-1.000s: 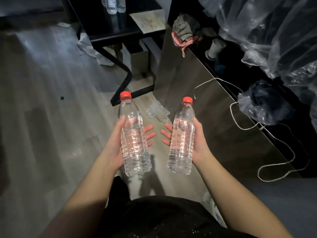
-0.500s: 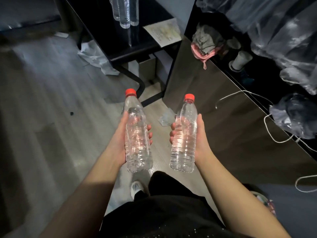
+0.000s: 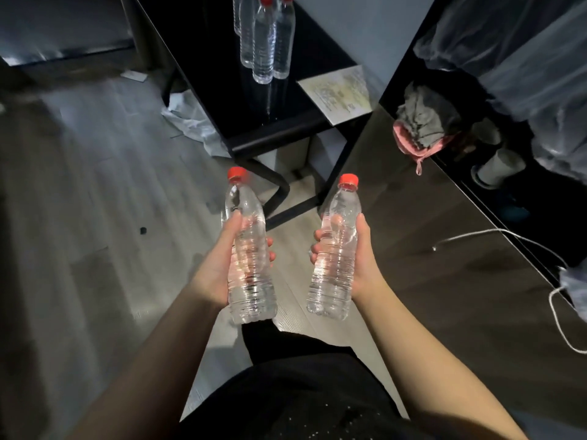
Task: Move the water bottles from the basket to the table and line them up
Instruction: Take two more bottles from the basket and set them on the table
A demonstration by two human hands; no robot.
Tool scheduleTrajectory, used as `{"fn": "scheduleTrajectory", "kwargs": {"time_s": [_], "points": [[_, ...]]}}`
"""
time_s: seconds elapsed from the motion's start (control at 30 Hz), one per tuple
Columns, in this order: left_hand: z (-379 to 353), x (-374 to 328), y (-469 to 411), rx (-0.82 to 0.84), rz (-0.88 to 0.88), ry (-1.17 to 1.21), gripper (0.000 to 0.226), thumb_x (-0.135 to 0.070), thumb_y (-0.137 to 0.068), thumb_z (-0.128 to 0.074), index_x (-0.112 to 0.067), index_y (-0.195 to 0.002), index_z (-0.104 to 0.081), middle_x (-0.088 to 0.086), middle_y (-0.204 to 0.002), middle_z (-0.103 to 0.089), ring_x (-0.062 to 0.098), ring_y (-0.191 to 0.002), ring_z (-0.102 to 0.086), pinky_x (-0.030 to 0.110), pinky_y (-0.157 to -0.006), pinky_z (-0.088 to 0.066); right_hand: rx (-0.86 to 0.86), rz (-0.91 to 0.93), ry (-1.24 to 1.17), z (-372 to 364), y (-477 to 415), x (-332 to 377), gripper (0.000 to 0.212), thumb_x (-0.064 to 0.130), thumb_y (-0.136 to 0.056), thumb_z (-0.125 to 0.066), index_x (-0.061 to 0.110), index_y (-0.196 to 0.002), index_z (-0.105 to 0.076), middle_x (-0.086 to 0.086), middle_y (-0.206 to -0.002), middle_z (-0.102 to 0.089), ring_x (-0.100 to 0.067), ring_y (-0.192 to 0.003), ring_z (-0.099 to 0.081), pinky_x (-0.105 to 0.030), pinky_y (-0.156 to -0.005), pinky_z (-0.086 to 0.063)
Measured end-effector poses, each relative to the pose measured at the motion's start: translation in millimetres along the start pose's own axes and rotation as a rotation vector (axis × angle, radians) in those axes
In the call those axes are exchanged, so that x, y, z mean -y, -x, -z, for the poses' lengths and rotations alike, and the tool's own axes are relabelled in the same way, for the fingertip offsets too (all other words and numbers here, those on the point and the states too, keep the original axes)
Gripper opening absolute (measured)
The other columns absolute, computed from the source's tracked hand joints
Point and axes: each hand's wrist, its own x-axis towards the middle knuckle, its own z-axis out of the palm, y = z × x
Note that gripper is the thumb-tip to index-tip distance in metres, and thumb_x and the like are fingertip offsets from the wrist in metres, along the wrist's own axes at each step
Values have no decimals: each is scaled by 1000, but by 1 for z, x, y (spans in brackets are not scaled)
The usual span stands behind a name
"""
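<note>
The left water bottle [image 3: 251, 265] is nearly upright in our left grip [image 3: 219, 268] and the right water bottle [image 3: 336, 249] in our right grip [image 3: 362, 258], the fingers [image 3: 269, 256] curled round each one, above the wooden floor [image 3: 95, 185]. Ahead, other red-capped bottles [image 3: 263, 42] stand close together on the black counter [image 3: 206, 58], near a paper sheet [image 3: 336, 93].

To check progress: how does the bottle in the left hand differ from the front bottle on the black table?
The left bottle is in the air; the table bottle stands on the table. The left hand grips the left bottle's middle; no hand touches the table bottle. The left bottle is apart from the right bottle; the table bottle stands close among others. Both are clear with red caps.
</note>
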Motion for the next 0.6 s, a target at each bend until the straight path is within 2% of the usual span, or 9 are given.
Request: {"fn": "scheduleTrajectory", "kwargs": {"time_s": [0.1, 0.2, 0.3, 0.43, 0.6], "points": [[-6, -38, -26, -21, -45, -45, 53, -63, -75, -59, -11, -81, -65, 4, -70, -61, 17, -56, -61, 27, -53, -52, 15, -16, 10, -20, -43, 21, 55, 65, -87, -49, 13, -81, -66, -5, -75, -61, -20, -55, -61, -30, -57, -54], [-5, -73, -52, -33, -160, -151, 55, -63, -80, -56, -11, -99, -59, 7, -76, -63, 20, -60, -62, 29, -54, -53, 56, -36, 28, -39, -80, 42, 57, 66, -88, -48, 13, -81, -67, -5, -74, -60, -19, -56, -61, -30, -57, -52], [-1, -107, -75, -62, -195, -232, 70, -70, -72, -62, -13, -113, -59, 8, -86, -67, 22, -70, -67, 34, -60, -53, 84, -44, 41, -63, -113, 65, 52, 63, -89, -48, 15, -83, -66, -5, -76, -61, -19, -57, -60, -29, -57, -52], [3, -143, -99, -63, -229, -230, 61, -67, -79, -56, -14, -109, -61, 8, -87, -68, 23, -70, -68, 36, -62, -55, 82, -77, 54, -89, -147, 88, 60, 65, -89, -46, 13, -75, -71, -5, -76, -62, -17, -58, -61, -28, -58, -53], [14, -177, -126, 11, -264, -245, 73, -70, -66, -70, -13, -110, -61, 9, -88, -68, 22, -72, -67, 36, -62, -55, 90, -78, 40, -108, -183, 98, 60, 66, -89, -46, 14, -77, -72, -4, -78, -62, -17, -62, -61, -30, -61, -51]]}}
